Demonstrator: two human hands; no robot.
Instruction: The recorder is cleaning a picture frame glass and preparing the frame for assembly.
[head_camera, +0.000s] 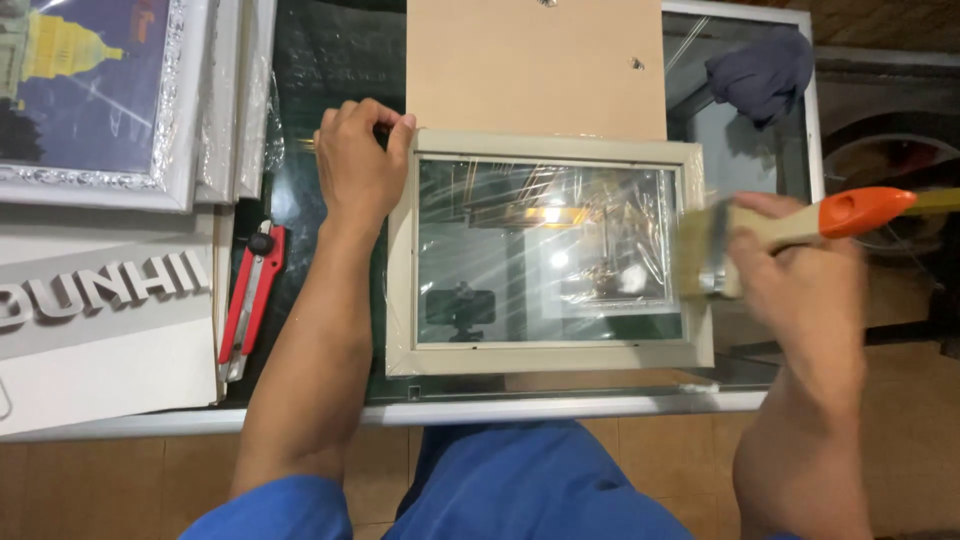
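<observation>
Bright overhead light, glare on glass (545, 250) — right hand (800, 280) motion-blurred
</observation>
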